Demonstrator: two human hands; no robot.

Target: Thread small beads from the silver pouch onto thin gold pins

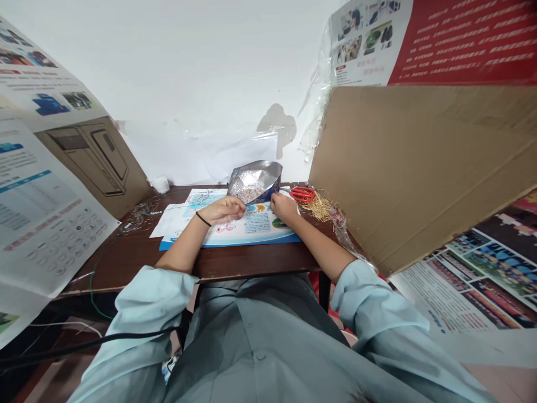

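Shiny silver foil pouch [257,178] on the dark-brown wooden table [260,260], already open, tiny multicoloured pieces [248,194] left inside! Left hand [225,210], right hand [286,209] in close, fingers curled inward, any hold impossible to tell.

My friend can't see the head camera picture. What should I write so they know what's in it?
A person's left hand and right hand are close to an open silver bag of tiny colourful bits, above printed sheets on a dark brown table. Red-handled scissors and a heap of thin yellowish sticks lie to the right.
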